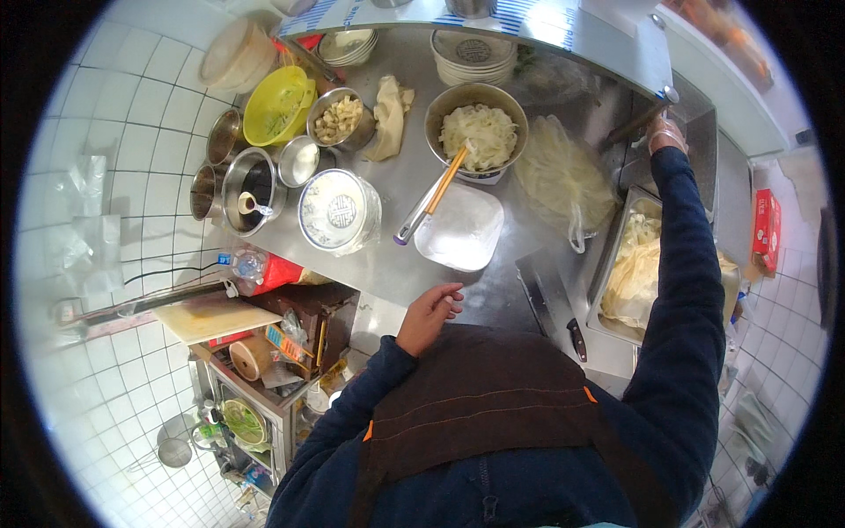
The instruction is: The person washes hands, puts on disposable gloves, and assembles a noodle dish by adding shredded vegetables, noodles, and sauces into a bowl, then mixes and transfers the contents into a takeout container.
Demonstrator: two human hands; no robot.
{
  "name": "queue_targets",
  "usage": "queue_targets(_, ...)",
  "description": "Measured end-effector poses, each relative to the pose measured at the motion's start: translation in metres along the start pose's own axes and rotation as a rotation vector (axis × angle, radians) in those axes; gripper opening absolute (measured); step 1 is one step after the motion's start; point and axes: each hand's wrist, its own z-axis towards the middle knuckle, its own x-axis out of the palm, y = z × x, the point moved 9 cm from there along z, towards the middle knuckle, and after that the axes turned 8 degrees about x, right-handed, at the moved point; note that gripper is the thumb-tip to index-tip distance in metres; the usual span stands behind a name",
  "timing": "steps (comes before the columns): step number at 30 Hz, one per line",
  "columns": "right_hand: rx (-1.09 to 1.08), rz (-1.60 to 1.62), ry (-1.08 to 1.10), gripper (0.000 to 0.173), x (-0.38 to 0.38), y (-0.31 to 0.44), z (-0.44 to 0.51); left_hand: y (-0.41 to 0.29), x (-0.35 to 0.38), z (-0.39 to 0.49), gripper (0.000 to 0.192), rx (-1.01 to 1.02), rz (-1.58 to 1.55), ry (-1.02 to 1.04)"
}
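My left hand [430, 319] is bare and hovers by the counter's near edge, fingers loosely bent, holding nothing. My right hand [668, 136], in a clear plastic glove, reaches to the far right beside a shelf post; its fingers are partly hidden, so its grip is unclear. Before me stands a steel bowl [432, 127] of wide pale noodles [485, 132]. Wooden chopsticks [449, 177] and a purple-ended metal utensil [416, 221] lean from it over a white square dish [459, 231]. Under my right forearm sits a steel tray [606, 290] with pale folded sheets [634, 277].
A cleaver [544, 294] lies near the counter's front edge. A plastic bag of pale food [564, 175] rests right of the bowl. Bowls at left include a yellow colander [254, 112], diced food [340, 121] and dark liquid [256, 185]. A metal shelf [422, 23] overhangs the back.
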Motion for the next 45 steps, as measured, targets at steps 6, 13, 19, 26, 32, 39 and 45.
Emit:
queue_targets(6, -0.273, 0.134, -0.304, 0.020, -0.010, -0.014, 0.014, -0.047, -0.004, 0.009, 0.029, 0.104, 0.038, -0.068)
queue_targets(13, -0.088, 0.548, -0.193, 0.017, -0.018, -0.097, 0.073, -0.140, -0.096, 0.070, 0.030, 0.422, 0.275, -0.319)
queue_targets(19, -0.210, -0.073, -0.045, 0.028, -0.006, -0.155, 0.086, -0.112, -0.132, 0.171, 0.039, 0.155, 0.275, -0.228)
queue_targets(26, 0.236, 0.044, -0.751, 0.038, -0.066, -0.349, 0.035, -0.074, -0.119, 0.191, 0.050, -0.085, 0.361, -0.089)
queue_targets(32, 0.848, 1.218, -0.215, 0.055, 0.059, -0.490, 0.003, -0.056, -0.107, 0.194, 0.062, -0.351, 0.203, 0.029)
queue_targets(39, 1.031, 1.708, -0.120, 0.051, 0.103, -0.467, -0.009, -0.042, -0.070, 0.223, 0.062, -0.486, -0.140, 0.178)
queue_targets(45, 0.587, 1.779, -0.113, 0.019, 0.098, -0.474, 0.040, -0.035, -0.064, 0.232, 0.049, -0.524, -0.016, 0.171)
